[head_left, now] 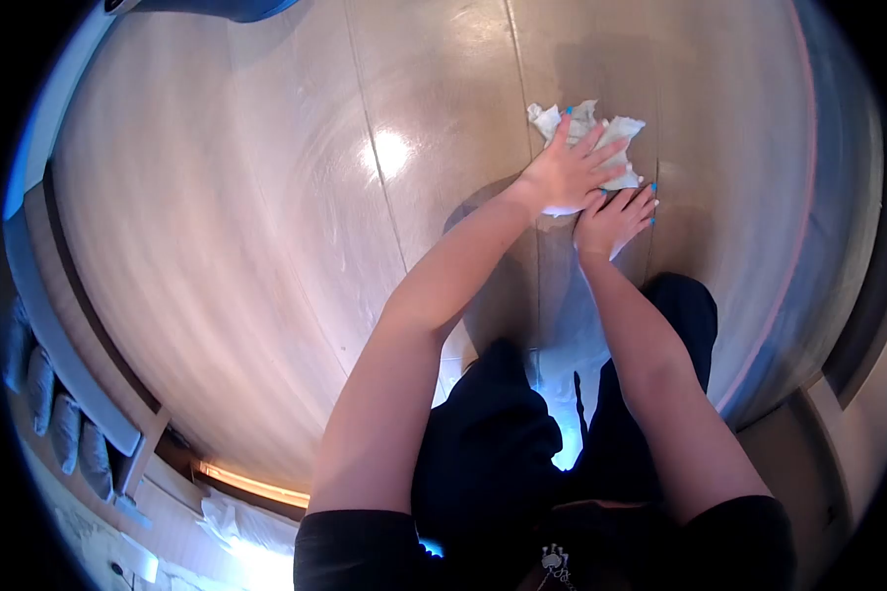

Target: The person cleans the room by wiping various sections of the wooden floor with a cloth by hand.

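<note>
cloth (621, 130): crumpled on floor (266, 197), partly under left hand (569, 175) | left fingers: spread flat, unclenched | right hand (611, 223): just beside, fingers loosely extended | advice: even palm pressure, edges smoothed out | cloth's middle hidden; right palm's contact unclear

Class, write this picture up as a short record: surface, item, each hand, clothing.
Surface: glossy pale-brown plank floor
Item: crumpled white cloth or paper, lying on the floor
Left hand: spread flat on the item
Right hand: fingers spread, beside the item, nearer the body; contact unclear
Clothing: black short-sleeved top, dark trousers
</note>
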`<state>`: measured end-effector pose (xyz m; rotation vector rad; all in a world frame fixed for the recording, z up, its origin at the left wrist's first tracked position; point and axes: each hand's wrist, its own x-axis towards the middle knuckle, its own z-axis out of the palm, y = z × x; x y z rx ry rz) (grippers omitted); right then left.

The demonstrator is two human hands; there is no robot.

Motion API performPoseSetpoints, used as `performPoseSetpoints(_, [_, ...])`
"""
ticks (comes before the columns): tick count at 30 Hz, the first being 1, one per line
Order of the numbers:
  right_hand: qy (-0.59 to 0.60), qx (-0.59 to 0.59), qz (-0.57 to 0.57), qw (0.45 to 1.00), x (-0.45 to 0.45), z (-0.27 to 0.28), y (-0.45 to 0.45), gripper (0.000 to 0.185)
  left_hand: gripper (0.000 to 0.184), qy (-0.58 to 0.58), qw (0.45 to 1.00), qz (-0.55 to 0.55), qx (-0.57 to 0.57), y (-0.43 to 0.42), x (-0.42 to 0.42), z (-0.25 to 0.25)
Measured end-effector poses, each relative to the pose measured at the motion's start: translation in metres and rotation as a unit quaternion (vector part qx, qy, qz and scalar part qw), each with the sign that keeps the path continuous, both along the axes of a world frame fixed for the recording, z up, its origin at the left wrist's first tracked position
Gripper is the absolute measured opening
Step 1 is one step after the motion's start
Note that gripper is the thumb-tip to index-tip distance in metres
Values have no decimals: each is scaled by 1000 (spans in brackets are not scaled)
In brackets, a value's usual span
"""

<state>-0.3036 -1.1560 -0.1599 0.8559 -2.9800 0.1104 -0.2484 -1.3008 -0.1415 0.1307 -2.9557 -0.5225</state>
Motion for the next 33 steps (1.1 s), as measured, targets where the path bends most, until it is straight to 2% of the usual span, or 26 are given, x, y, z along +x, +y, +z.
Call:
performPoseSetpoints(1, [3, -6, 1, 1000, -1, -2, 1, 54, 50, 44, 998, -45, 23, 2, 2, 0])
performPoseSetpoints(3, [12, -9, 7, 1000, -4, -5, 0, 53, 50, 55, 998, 37, -19, -6, 35, 0])
performPoseSetpoints(5, [3, -5, 3, 1000, -2, 1, -1, 56, 54, 58, 972, 226, 35, -17, 62, -1])
performPoseSetpoints(7, [12, -6, -1, 1000, 2, -1, -1, 58, 59, 47, 912, 398, 85, -24, 84, 1])
performPoseSetpoints(10, [5, 2, -4, 1000, -1, -5, 2, 62, 60, -62, 925, 376, -6, -24, 78, 8])
performPoseSetpoints(12, [0, 6, -2, 1000, -3, -10, 5, 64, 60, -66, 926, 372, -11, -24, 77, 6])
performPoseSetpoints(13, [-52, -28, -9, 998, -3, 1, 3, 71, 60, -70, 926, 371, -12, -23, 78, 4])
performPoseSetpoints(16, [-140, -261, 47, 954, -7, 30, 8, 76, 60, -82, 925, 369, -30, -23, 79, 2])
performPoseSetpoints(18, [-161, -6, 211, 964, -17, 59, 2, 75, 63, -96, 926, 363, -49, -22, 79, -3])
performPoseSetpoints(22, [-121, -102, 427, 890, -24, 40, -51, 68, 63, -83, 931, 347, -76, -24, 83, -3])
performPoseSetpoints(27, [-72, -138, 493, 856, -38, 14, -73, 68, 61, -83, 931, 343, -89, -24, 84, 0])
performPoseSetpoints(30, [-54, -62, 445, 892, -101, 18, -61, 71, 61, -77, 932, 343, -93, -22, 83, 2])
performPoseSetpoints(31, [-62, 30, 362, 929, -132, 33, -56, 69, 61, -75, 932, 342, -98, -22, 82, 1])
performPoseSetpoints(33, [-67, 1, 229, 971, -209, 26, -18, 78, 60, -77, 930, 346, -100, -23, 80, -1])
